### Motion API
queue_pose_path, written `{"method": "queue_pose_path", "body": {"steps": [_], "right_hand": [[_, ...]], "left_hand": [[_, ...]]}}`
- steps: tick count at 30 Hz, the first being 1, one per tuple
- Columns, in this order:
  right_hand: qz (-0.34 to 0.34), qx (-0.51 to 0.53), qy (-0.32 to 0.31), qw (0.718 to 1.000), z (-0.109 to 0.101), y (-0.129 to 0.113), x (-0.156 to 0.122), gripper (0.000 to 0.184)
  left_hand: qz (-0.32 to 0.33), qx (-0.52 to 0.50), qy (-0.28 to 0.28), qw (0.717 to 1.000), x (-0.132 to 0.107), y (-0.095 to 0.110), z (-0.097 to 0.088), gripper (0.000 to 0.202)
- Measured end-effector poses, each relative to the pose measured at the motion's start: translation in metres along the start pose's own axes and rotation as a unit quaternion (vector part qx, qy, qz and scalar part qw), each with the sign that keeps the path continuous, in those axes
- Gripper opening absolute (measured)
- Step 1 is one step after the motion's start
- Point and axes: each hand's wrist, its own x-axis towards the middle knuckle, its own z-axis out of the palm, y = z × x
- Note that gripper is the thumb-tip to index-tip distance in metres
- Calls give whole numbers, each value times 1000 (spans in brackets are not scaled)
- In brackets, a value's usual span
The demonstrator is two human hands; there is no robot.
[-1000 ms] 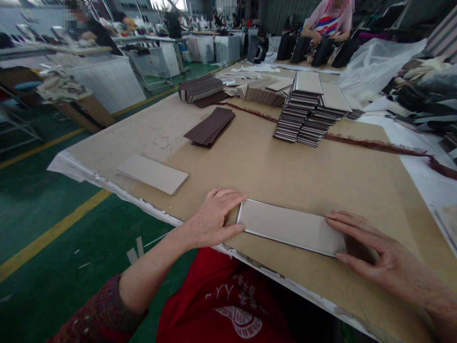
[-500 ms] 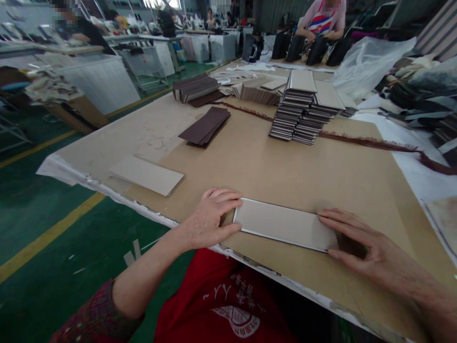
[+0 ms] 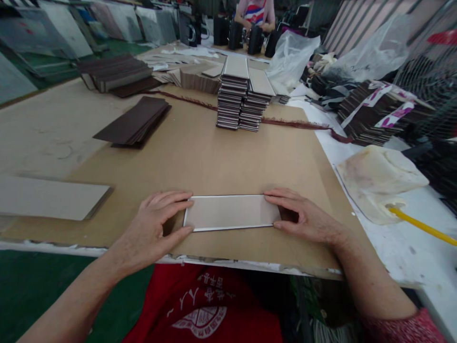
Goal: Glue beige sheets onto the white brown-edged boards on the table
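A beige rectangular panel (image 3: 232, 212) with a thin pale rim lies flat on the brown table covering, near the front edge. My left hand (image 3: 162, 221) grips its left end, fingers at the far corner and thumb at the near one. At the other end, my right hand (image 3: 298, 214) clasps the panel the same way. To the left is a small pile of plain beige boards (image 3: 53, 197). Beyond it, dark brown sheets (image 3: 134, 121) lie fanned out. Stacked beige-topped panels with dark edges (image 3: 233, 93) stand straight ahead.
A whitish container (image 3: 378, 183) with a yellow stick (image 3: 423, 226) sits at the right. Behind are bundled dark pieces (image 3: 378, 112) and clear plastic bags (image 3: 294, 55). More brown sheets (image 3: 114, 71) lie far left. A person (image 3: 255, 16) is at the table's far end.
The view has swung to the right, bringing the whitish container and yellow stick into sight. Both hands keep hold of the panel, which now lies more level across the view.
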Motion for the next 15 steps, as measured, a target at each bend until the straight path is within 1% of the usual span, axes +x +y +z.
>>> {"method": "queue_pose_path", "body": {"steps": [15], "right_hand": [[-28,-49,-12,998,2,-4,-3,64]], "left_hand": [[-3,3,-1,1000,1,-1,1,44]]}}
